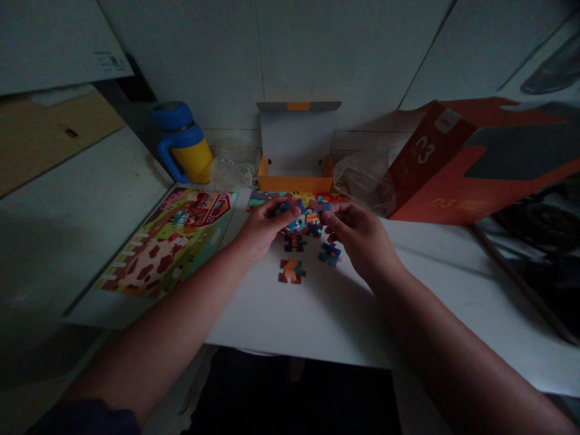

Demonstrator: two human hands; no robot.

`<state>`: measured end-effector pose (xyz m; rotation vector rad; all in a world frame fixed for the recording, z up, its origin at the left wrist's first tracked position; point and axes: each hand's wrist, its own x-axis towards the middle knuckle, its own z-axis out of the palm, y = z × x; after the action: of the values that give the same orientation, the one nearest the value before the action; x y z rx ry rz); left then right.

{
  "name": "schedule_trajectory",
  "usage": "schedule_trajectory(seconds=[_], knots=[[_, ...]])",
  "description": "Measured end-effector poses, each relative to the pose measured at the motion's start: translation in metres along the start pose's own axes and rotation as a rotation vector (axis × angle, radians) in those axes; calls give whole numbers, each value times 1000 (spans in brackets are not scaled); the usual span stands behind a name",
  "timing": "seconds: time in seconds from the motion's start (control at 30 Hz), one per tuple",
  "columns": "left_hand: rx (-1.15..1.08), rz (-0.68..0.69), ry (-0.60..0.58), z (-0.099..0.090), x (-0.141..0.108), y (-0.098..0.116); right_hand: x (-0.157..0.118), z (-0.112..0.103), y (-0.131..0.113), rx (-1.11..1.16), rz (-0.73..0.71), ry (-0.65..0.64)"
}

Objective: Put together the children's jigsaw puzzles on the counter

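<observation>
Over the white table (254, 314), my left hand (267, 226) pinches a blue puzzle piece (284, 219) between thumb and fingers. Close beside it, my right hand (353, 229) grips a purple-blue puzzle piece (319, 207) at its right edge. Other pieces lie just beneath and between the hands, partly hidden by them. Nearer to me on the table are a dark piece (295, 243), a blue piece with a red spot (330, 254) and a piece with an orange figure (292, 270).
A farm picture sheet (167, 241) lies at the left, another colourful sheet (263, 198) behind my hands. Farther back stand a blue and yellow jug (194, 151), an open orange box (295, 183) and clear plastic wrapping (365, 178). A large red box (435, 175) stands at the right.
</observation>
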<state>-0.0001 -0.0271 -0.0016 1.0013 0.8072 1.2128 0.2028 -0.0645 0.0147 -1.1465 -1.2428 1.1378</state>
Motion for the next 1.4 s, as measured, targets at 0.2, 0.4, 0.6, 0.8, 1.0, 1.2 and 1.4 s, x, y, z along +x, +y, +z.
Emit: schedule_trajectory(seconds=[0.2, 0.4, 0.6, 0.8, 1.0, 1.2, 1.4], knots=[[-63, 72, 180, -7, 9, 7, -2, 1, 7, -65, 78, -85], [-69, 53, 212, -10, 11, 8, -8, 12, 20, -437, -20, -215], [-60, 22, 175, -8, 8, 7, -13, 14, 18, -611, -85, -363], [-40, 13, 166, -10, 9, 5, -19, 14, 5, -611, -55, -489], [-32, 15, 162, -9, 8, 6, -24, 12, 0, -584, -33, -564], [-47, 15, 162, -8, 7, 7, -22, 11, -4, -667, -102, -546], [-27, 17, 162, -8, 8, 6, -20, 9, -1, -778, -174, -564]])
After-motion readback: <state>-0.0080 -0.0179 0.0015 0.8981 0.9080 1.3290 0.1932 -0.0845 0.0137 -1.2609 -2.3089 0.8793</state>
